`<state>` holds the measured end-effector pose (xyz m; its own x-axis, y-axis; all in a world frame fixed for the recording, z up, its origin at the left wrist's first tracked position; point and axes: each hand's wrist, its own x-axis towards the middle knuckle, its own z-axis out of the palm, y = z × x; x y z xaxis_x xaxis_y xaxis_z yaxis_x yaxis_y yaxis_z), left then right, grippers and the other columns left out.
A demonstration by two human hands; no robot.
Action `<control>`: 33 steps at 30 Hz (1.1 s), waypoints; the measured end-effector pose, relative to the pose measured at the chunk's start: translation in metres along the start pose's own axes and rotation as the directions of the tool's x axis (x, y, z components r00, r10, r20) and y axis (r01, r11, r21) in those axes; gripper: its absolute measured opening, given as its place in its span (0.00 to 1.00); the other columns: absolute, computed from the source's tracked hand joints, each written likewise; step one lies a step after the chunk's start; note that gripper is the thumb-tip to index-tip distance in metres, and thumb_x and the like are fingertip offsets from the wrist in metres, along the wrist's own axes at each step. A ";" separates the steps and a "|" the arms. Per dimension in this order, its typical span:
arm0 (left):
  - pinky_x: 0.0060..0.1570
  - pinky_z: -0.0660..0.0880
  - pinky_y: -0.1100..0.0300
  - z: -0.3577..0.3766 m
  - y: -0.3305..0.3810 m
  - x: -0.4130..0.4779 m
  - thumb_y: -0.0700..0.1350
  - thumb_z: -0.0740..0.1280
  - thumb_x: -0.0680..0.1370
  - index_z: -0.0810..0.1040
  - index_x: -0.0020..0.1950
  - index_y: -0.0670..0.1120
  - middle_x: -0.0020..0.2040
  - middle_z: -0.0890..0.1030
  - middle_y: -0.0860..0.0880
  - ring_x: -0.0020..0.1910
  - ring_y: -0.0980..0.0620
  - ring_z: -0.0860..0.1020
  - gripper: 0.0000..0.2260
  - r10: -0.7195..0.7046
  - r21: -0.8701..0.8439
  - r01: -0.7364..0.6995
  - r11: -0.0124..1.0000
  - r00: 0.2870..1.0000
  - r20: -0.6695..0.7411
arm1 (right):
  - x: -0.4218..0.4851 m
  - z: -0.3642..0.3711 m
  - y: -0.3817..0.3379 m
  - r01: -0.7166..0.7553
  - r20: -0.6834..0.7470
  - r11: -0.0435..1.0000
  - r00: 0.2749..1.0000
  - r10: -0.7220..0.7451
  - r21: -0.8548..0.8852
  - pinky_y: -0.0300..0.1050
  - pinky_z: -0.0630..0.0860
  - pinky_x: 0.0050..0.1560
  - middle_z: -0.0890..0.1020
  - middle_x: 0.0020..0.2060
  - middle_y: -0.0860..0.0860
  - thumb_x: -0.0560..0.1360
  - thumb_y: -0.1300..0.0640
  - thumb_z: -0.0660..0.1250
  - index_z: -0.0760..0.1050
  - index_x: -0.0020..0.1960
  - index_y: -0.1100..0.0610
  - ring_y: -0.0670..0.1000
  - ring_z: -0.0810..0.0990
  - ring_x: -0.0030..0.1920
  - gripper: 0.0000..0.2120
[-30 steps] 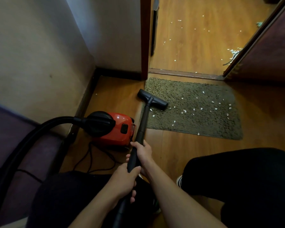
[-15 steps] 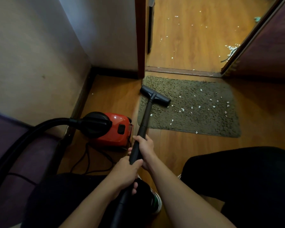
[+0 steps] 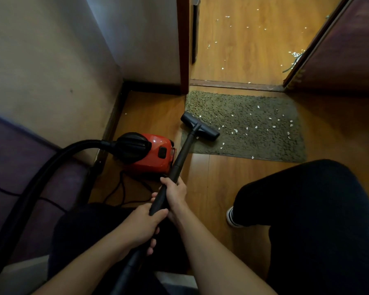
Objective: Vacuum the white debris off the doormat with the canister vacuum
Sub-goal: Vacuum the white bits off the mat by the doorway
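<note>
A grey-green shaggy doormat [image 3: 254,116] lies before the doorway, with white debris [image 3: 256,127] scattered over its middle and right side. The black floor nozzle [image 3: 200,129] rests on the mat's near-left part. Its black wand [image 3: 180,158] runs back to me. My right hand [image 3: 175,193] grips the wand higher up, and my left hand [image 3: 141,225] grips it just behind. The red canister vacuum [image 3: 156,154] sits on the wood floor left of the wand, its black hose [image 3: 51,167] curving off to the left.
Walls close in on the left, meeting at a dark baseboard corner [image 3: 128,86]. An open door [image 3: 337,52] stands at the right. More white bits lie on the wood floor [image 3: 243,43] beyond the threshold. My knees and a white shoe [image 3: 231,218] fill the foreground. A power cord [image 3: 124,188] trails behind the canister.
The nozzle has slid back toward me and slightly right across the mat, from its far-left area to its near-left part. Both hands kept their grip on the wand.
</note>
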<state>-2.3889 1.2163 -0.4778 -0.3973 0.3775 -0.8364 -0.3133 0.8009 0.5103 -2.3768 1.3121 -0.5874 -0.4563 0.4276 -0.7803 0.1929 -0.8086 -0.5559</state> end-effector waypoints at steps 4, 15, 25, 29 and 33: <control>0.22 0.72 0.62 -0.005 -0.013 -0.015 0.51 0.60 0.84 0.73 0.58 0.51 0.38 0.75 0.45 0.23 0.55 0.73 0.06 -0.020 0.045 0.020 0.999 1.000 -0.003 | -0.013 0.002 0.020 -0.027 0.004 0.999 1.000 0.026 0.029 0.46 0.77 0.26 0.76 0.32 0.56 0.79 0.62 0.68 0.70 0.64 0.60 0.54 0.79 0.25 0.15; 0.21 0.72 0.61 -0.005 -0.028 -0.015 0.49 0.60 0.84 0.72 0.55 0.49 0.35 0.74 0.46 0.22 0.54 0.72 0.05 -0.044 0.117 0.045 0.992 0.999 -0.010 | -0.019 0.000 0.040 -0.071 -0.016 0.995 0.997 0.072 0.067 0.44 0.77 0.26 0.76 0.34 0.57 0.79 0.61 0.68 0.68 0.70 0.60 0.54 0.79 0.25 0.21; 0.22 0.72 0.61 0.000 -0.016 -0.003 0.51 0.61 0.83 0.71 0.58 0.50 0.39 0.76 0.45 0.24 0.54 0.74 0.06 -0.063 0.102 0.064 0.993 0.998 -0.008 | -0.006 -0.006 0.027 -0.035 -0.011 0.999 0.999 0.035 0.041 0.44 0.77 0.25 0.76 0.31 0.56 0.81 0.62 0.67 0.70 0.65 0.58 0.53 0.79 0.24 0.14; 0.21 0.72 0.61 0.006 -0.011 0.002 0.50 0.60 0.84 0.71 0.56 0.51 0.38 0.75 0.45 0.23 0.55 0.73 0.05 -0.028 0.096 0.028 0.995 1.000 0.003 | -0.001 -0.009 0.020 -0.001 -0.030 1.000 1.000 0.001 0.006 0.44 0.77 0.24 0.77 0.29 0.57 0.81 0.62 0.66 0.70 0.63 0.58 0.54 0.79 0.24 0.12; 0.22 0.72 0.61 0.013 -0.006 0.015 0.50 0.61 0.83 0.72 0.57 0.50 0.38 0.76 0.45 0.23 0.54 0.74 0.05 0.007 0.108 -0.007 0.994 1.000 0.004 | 0.009 -0.018 0.009 -0.012 -0.048 1.000 0.999 0.012 0.009 0.43 0.76 0.23 0.77 0.33 0.60 0.80 0.62 0.67 0.71 0.58 0.54 0.53 0.79 0.22 0.09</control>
<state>-2.3819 1.2233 -0.4957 -0.3957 0.3849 -0.8339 -0.2151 0.8439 0.4915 -2.3638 1.3162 -0.6045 -0.4115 0.4368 -0.7999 0.1903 -0.8172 -0.5441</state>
